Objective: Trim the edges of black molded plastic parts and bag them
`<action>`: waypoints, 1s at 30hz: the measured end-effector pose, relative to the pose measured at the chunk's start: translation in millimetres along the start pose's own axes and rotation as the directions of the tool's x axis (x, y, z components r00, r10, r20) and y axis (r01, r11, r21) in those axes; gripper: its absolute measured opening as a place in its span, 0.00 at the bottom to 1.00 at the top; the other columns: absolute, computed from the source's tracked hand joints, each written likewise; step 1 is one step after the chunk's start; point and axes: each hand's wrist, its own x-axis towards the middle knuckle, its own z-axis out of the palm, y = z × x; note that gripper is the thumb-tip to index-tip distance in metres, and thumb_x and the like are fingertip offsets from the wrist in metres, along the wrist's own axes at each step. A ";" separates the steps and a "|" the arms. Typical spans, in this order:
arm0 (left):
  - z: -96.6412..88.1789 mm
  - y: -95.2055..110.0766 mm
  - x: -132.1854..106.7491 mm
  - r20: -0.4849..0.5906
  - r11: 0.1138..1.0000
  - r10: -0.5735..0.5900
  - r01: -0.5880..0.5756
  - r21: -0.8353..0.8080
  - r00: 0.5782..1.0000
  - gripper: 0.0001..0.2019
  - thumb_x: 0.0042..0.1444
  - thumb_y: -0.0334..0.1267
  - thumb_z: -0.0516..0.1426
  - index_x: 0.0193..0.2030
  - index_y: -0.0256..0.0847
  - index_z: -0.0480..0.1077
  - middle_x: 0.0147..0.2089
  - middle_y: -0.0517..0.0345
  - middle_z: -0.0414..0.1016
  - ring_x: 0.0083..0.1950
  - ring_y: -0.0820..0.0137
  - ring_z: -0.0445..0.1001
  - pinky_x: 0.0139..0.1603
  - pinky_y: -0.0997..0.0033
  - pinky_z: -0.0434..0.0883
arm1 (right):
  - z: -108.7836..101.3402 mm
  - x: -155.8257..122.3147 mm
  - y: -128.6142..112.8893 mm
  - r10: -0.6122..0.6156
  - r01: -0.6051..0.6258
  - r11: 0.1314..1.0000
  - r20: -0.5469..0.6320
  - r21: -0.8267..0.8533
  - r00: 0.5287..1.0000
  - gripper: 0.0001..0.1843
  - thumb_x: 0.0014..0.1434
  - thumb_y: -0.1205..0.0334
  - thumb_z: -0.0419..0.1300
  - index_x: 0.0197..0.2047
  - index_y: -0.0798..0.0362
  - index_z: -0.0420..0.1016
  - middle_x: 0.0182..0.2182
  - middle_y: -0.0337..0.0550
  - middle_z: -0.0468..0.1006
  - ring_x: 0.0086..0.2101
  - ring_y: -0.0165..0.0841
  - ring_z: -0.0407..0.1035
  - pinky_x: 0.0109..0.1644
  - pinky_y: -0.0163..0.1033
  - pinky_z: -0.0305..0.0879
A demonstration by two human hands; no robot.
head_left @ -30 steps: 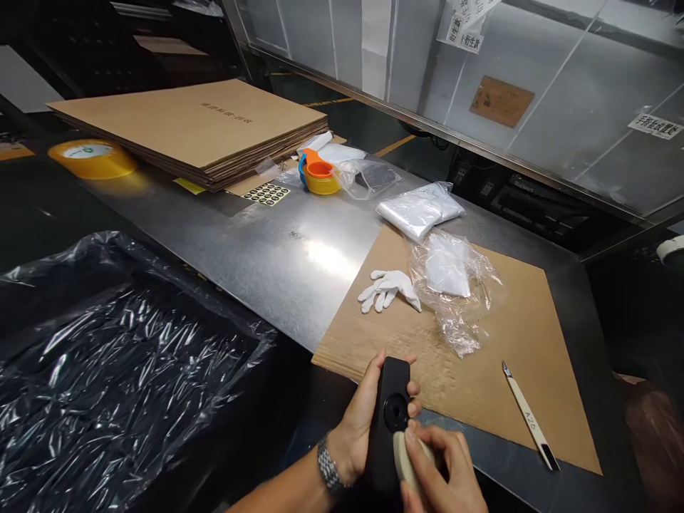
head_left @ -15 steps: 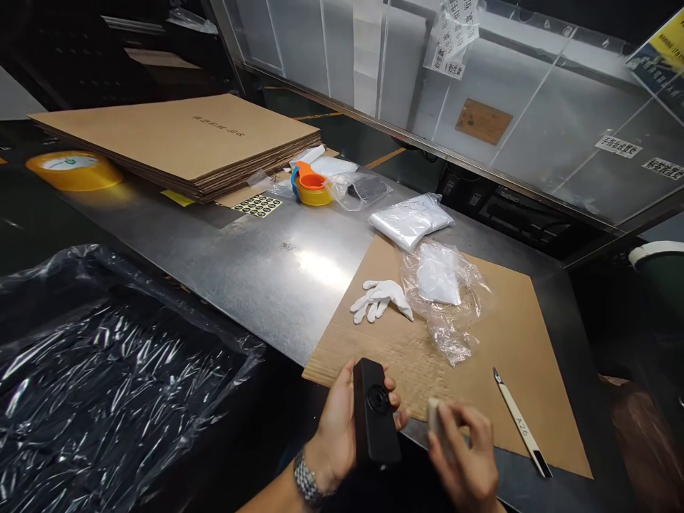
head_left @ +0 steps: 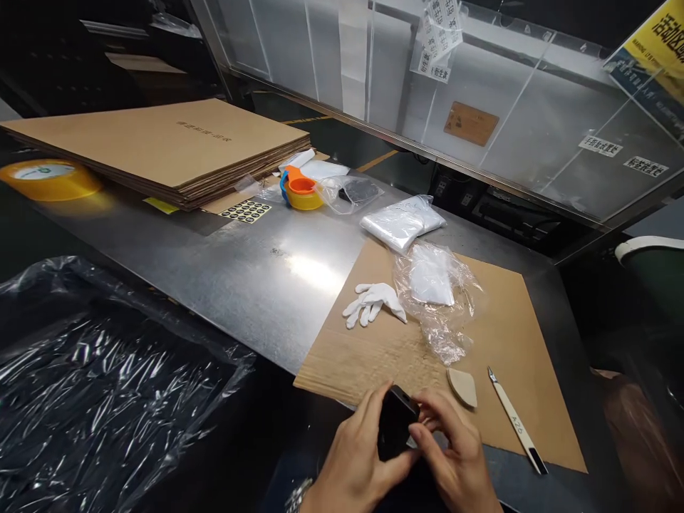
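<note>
A black rectangular device (head_left: 394,426) is between my hands, just past the near edge of the table and tilted. My left hand (head_left: 355,452) wraps its fingers and thumb around its left side. With bent fingers and thumb, my right hand (head_left: 454,449) grips its right edge; exactly what lies under those fingertips is hidden. The device's round part is out of sight. A beige wedge-shaped pad (head_left: 462,388) rests on the cardboard sheet (head_left: 513,320), just beyond my right hand. To its right lies a craft knife (head_left: 517,420) with a pale handle marked A26.
A white glove (head_left: 375,303) and a crumpled clear bag (head_left: 446,342) lie on the cardboard. Behind them is a white packet (head_left: 403,222). Further left are a tape dispenser (head_left: 303,192), a label sheet (head_left: 246,210), stacked cardboard (head_left: 160,146) and yellow tape (head_left: 50,178). Black plastic (head_left: 107,399) fills the lower left.
My right hand has let go of the beige pad, now on the cardboard, and moved left onto the device. My left hand has turned the device, hiding its round part.
</note>
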 end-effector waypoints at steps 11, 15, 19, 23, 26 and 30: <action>1.7 -6.0 -10.3 0.078 0.974 0.105 -0.118 0.195 0.991 0.31 0.50 0.41 0.60 0.61 0.34 0.60 0.56 0.37 0.69 0.56 0.50 0.69 0.54 0.57 0.68 | -5.2 -3.3 2.0 0.135 -0.163 0.972 0.165 0.168 0.977 0.10 0.59 0.66 0.55 0.44 0.47 0.71 0.32 0.39 0.68 0.28 0.25 0.64 0.30 0.29 0.64; 5.8 -14.7 -14.8 0.087 0.977 0.079 -0.094 0.189 0.993 0.33 0.50 0.42 0.60 0.62 0.34 0.59 0.59 0.36 0.66 0.58 0.48 0.66 0.57 0.55 0.66 | -6.4 -4.8 3.3 0.153 -0.187 0.967 0.190 0.175 0.970 0.04 0.59 0.65 0.55 0.37 0.50 0.70 0.29 0.38 0.66 0.27 0.26 0.63 0.28 0.30 0.61; 4.9 -15.8 -15.7 0.100 0.984 0.049 -0.065 0.166 0.994 0.35 0.48 0.44 0.61 0.63 0.34 0.58 0.60 0.34 0.64 0.59 0.46 0.64 0.58 0.53 0.64 | -4.3 -9.8 9.9 0.199 -0.242 0.933 0.177 0.268 0.964 0.03 0.59 0.64 0.56 0.33 0.51 0.69 0.27 0.37 0.63 0.27 0.26 0.62 0.27 0.30 0.62; -2.3 -3.0 -13.1 0.206 0.982 -0.013 -0.027 0.189 0.978 0.37 0.50 0.45 0.59 0.64 0.30 0.55 0.63 0.33 0.60 0.62 0.47 0.60 0.60 0.52 0.61 | -5.0 -13.8 14.1 0.231 -0.289 0.903 0.209 0.318 0.950 0.10 0.59 0.63 0.56 0.45 0.48 0.71 0.32 0.39 0.64 0.28 0.27 0.63 0.28 0.31 0.67; -5.2 3.6 -11.5 0.271 0.983 -0.047 -0.004 0.182 0.961 0.39 0.50 0.45 0.59 0.65 0.28 0.52 0.64 0.34 0.56 0.64 0.49 0.57 0.62 0.52 0.59 | -7.5 -13.4 13.9 0.221 -0.291 0.891 0.229 0.348 0.948 0.08 0.59 0.62 0.57 0.43 0.49 0.72 0.31 0.39 0.64 0.28 0.27 0.63 0.28 0.31 0.67; -9.7 13.1 -12.7 0.316 0.996 -0.078 0.064 0.055 0.946 0.40 0.49 0.45 0.59 0.66 0.33 0.50 0.65 0.37 0.56 0.64 0.49 0.57 0.63 0.52 0.57 | -8.8 -13.7 16.3 0.284 -0.356 0.804 0.219 0.475 0.934 0.03 0.58 0.61 0.59 0.36 0.50 0.71 0.29 0.36 0.64 0.25 0.24 0.64 0.26 0.29 0.65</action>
